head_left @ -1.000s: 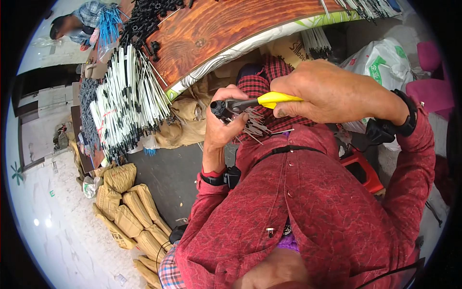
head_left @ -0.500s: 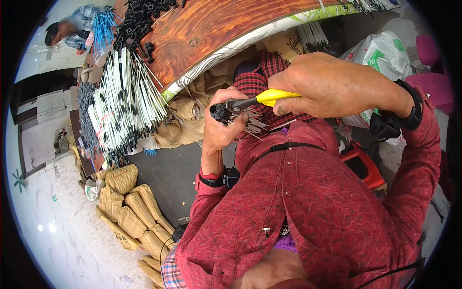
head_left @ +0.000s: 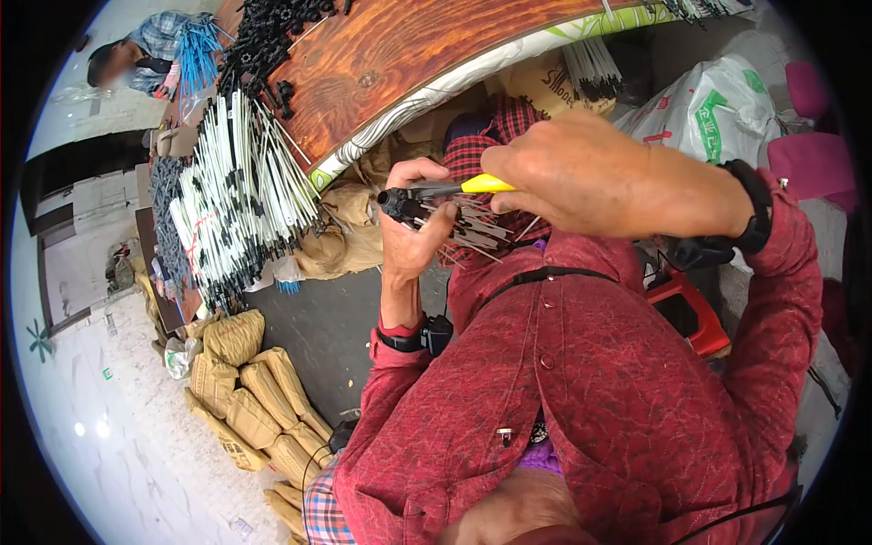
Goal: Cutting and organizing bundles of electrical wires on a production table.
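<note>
My left hand [head_left: 406,250] is closed round a black plastic hub [head_left: 396,204] with several thin pale rods [head_left: 481,232] fanning out from it over my lap. My right hand [head_left: 604,177] grips yellow-handled pliers [head_left: 488,183], fingers wrapped round the handles. The metal jaws of the pliers reach to the hub, beside my left thumb and index finger. What exactly the jaws pinch is too small to tell.
Ahead is a wooden-topped table [head_left: 391,68] with black plastic parts [head_left: 263,41]. To the left lies a big pile of white rods with black ends [head_left: 241,195]. Brown wrapped packages [head_left: 250,413] lie on the floor, a red stool [head_left: 695,313] right. Another person [head_left: 150,54] sits far left.
My right hand and the pliers have shifted slightly left and turned. The hub has moved a little left in my left hand, and more of the rods now show.
</note>
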A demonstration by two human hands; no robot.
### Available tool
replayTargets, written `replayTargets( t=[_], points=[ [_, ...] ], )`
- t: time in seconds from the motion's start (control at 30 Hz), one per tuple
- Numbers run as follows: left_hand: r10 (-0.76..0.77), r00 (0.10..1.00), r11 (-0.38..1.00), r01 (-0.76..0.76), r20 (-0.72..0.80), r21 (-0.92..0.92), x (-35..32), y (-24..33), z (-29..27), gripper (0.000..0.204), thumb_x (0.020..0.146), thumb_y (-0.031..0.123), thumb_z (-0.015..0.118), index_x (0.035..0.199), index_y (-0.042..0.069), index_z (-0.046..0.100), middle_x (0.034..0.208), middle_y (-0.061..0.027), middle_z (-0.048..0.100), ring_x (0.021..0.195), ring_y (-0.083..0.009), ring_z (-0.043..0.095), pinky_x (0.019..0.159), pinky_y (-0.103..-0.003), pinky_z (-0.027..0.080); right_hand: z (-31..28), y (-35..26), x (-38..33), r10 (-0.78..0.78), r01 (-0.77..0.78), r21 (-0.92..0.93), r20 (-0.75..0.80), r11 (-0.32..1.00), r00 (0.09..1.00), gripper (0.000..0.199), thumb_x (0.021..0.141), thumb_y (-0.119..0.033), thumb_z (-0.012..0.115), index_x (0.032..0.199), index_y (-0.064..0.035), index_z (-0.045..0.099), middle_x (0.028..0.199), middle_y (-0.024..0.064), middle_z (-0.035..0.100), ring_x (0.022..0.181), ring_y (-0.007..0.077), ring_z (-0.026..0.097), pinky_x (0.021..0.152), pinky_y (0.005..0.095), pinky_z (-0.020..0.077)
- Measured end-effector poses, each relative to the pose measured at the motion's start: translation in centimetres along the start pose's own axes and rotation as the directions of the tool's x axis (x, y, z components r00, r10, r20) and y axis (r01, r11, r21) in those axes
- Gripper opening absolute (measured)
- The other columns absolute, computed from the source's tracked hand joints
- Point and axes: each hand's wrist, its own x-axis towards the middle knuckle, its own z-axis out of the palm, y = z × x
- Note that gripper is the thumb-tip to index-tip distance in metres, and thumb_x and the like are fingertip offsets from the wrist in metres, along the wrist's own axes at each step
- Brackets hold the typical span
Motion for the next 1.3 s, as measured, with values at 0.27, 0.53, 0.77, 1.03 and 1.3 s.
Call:
replayTargets(
  t=[0.27,0.53,0.77,1.03,1.3],
  points=[
    [0.066,0.998,0.977,-0.064,0.002,-0.202,0.0,-1.0,-1.2,0.046,0.074,-0.002,0.070,0.118,0.002,0.054,0.097,-0.0047,0.058,0.087,-0.0118,0.055,0.081,-0.028,0.048,2.0,0.4,0.7,0.019,-0.027,0.324,0.030,0.946,0.999,0.025,0.092,-0.027,0.067,0.094,-0.0022,0.062,0.075,0.0187,0.065,0.073,0.0413,0.064,0.062,0.0494,0.0478],
    [0.045,0.999,0.964,-0.036,0.028,-0.265,-0.2,-0.5,-1.2,0.050,0.072,0.002,0.074,0.118,0.000,0.053,0.099,-0.0063,0.056,0.089,-0.0143,0.054,0.081,-0.028,0.045,1.3,0.2,0.2,-0.017,0.022,0.319,-0.017,0.947,1.000,0.021,0.093,-0.026,0.066,0.094,-0.0045,0.062,0.074,0.0183,0.063,0.072,0.0407,0.063,0.062,0.0486,0.0454],
    [0.059,0.996,0.987,-0.048,0.072,-0.155,0.0,-1.0,-1.5,0.048,0.071,0.006,0.074,0.115,0.001,0.053,0.095,-0.0069,0.052,0.086,-0.0158,0.050,0.078,-0.030,0.043,1.1,0.5,0.2,-0.020,0.034,0.300,-0.051,0.953,0.999,0.024,0.093,-0.028,0.066,0.094,-0.0053,0.061,0.073,0.0174,0.061,0.071,0.0405,0.062,0.062,0.0491,0.0447],
    [0.080,0.994,0.985,-0.066,0.081,-0.162,-0.1,-1.1,-1.4,0.044,0.073,0.006,0.076,0.111,0.001,0.055,0.096,-0.0072,0.053,0.084,-0.0148,0.050,0.076,-0.028,0.042,1.5,0.3,-0.1,-0.021,0.039,0.282,-0.067,0.959,0.998,0.024,0.093,-0.029,0.066,0.093,-0.0057,0.060,0.073,0.0173,0.061,0.071,0.0407,0.061,0.062,0.0493,0.0445],
    [0.099,0.991,0.988,-0.088,0.087,-0.125,-0.5,-1.3,-1.5,0.040,0.074,0.005,0.075,0.110,0.001,0.056,0.098,-0.0068,0.055,0.086,-0.0137,0.053,0.077,-0.028,0.043,1.4,-0.1,-0.3,-0.010,0.021,0.265,-0.041,0.964,0.999,0.024,0.093,-0.029,0.067,0.093,-0.0058,0.061,0.074,0.0174,0.063,0.073,0.0409,0.062,0.062,0.0499,0.0449]
  ],
)
